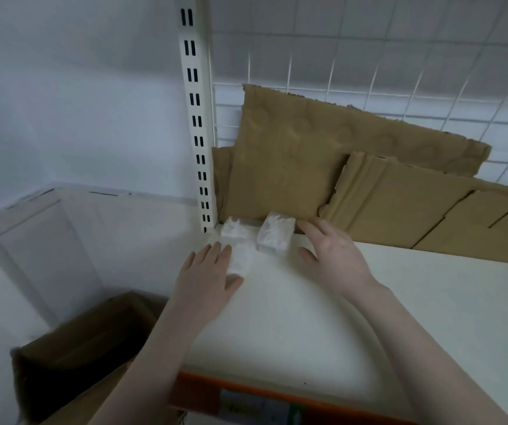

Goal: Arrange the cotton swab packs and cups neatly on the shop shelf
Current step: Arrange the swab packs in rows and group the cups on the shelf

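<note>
So this is a white shop shelf [400, 302] with an orange strip along its front edge, and everything's happening up in the back left corner. Two clear cotton swab packs sit there: the left pack [235, 240] lies right by the slotted white upright post [197, 127], and the right pack [275, 234] stands just beside it, against the cardboard. Left hand [208, 277] lies flat with its fingers straight and together, fingertips touching the near end of the left pack. Right hand [335, 256] is spread and relaxed on the shelf, right next to the right pack, holding nothing. Flattened cardboard sheets [323, 167] lean along the back edge against a white wire grid [400, 87]. Left of the shelf there's a plain white wall, and down below an open brown cardboard box [87, 348] on the floor. No cups that I can see.
</note>
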### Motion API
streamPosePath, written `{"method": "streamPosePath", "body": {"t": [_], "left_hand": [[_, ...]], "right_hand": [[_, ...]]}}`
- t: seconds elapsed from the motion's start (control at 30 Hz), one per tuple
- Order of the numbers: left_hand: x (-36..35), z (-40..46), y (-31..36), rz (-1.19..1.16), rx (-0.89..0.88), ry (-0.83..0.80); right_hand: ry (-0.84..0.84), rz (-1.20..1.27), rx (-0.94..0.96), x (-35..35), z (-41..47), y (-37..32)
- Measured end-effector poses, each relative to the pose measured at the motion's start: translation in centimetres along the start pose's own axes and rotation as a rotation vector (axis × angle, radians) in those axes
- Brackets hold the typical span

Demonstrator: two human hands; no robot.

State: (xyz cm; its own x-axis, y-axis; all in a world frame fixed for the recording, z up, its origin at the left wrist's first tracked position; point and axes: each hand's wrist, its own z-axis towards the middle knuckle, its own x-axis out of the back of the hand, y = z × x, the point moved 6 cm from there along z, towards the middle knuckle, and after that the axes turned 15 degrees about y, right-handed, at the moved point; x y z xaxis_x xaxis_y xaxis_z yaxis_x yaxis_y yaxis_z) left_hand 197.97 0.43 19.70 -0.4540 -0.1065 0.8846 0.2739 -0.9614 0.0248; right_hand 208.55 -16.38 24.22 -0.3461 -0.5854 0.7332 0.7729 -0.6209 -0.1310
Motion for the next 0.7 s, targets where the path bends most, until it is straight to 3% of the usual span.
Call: {"method": "streamPosePath", "body": {"t": [0.2,0.43,0.53,0.7], "left_hand": [[1.4,-0.4,0.1,0.005,-0.090,0.165],[0.3,0.9,-0.6,-0.080,-0.094,0.034],[-0.3,1.1,-0.7,-0.113,-0.088,-0.041],[0.1,0.9,-0.7,-0.071,-0.150,0.100]], "right_hand": [[-0.267,0.111,0.064,-3.2,2.0,0.0],[-0.535,0.185,0.094,-5.3,3.7,0.1],[-0.513,0.158,0.113,-5.4,3.6,0.2],[-0.377,-0.090,0.217,-4.1,2.8,0.2]]}}
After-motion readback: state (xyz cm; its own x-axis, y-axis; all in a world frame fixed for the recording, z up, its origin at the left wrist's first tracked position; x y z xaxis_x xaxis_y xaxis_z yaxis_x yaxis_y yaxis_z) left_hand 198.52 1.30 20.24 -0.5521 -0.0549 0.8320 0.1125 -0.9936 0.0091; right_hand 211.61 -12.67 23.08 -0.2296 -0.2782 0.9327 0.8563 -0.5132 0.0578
